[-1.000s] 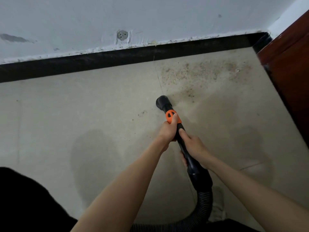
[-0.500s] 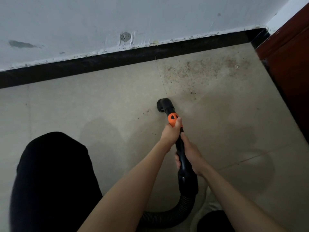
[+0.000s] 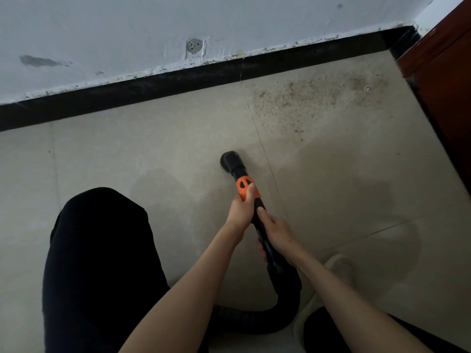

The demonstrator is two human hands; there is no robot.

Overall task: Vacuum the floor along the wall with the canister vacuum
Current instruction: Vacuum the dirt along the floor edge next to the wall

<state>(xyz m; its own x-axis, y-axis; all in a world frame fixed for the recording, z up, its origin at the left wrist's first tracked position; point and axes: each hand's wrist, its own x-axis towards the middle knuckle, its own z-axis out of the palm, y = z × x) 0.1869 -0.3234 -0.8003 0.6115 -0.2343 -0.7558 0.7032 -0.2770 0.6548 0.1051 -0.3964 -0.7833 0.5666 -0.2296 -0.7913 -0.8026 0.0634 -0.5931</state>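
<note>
Sweeping mid-pass in the head view, I keep my left hand (image 3: 242,208) wrapped round the orange collar (image 3: 245,187) and my right hand (image 3: 276,231) clamped on the wand (image 3: 265,242), nozzle (image 3: 230,161) on the floor (image 3: 153,149); the next move, I judge, calls for pushing toward the dirt patch (image 3: 313,100) by the baseboard (image 3: 178,82).

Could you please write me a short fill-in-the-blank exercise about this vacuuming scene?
1. The left hand grips the wand's ____ collar.
2. The right hand holds the black wand ____ the left hand, nearer the hose.
3. The dirt patch lies to the ____ of the nozzle.

Missing: orange; behind; right
</note>
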